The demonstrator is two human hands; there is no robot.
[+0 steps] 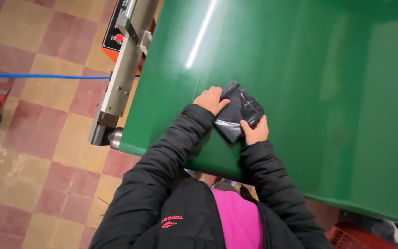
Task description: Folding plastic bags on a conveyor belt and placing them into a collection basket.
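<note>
Black puffy jacket sleeves (162,184) and a pink top (238,219) fill the bottom of the view, closest to the lens. Beyond them stretches a wide green conveyor belt (300,69), glossy, with a streak of light across it, covering most of the right and upper part of the scene. To its left runs a checkered tile floor (38,138) in red and yellow squares, with a metal machine frame (120,74) along the belt's edge, an orange control box (116,39) beside it, and a blue hose (42,76) crossing the floor. Near the belt's near edge lies a small dark plastic-wrapped packet (238,115), tilted at an angle. The left hand (212,100) rests on the packet's left corner with fingers curled and pressing down; the right hand (255,130) grips its lower right edge, fingers closed on the plastic.
</note>
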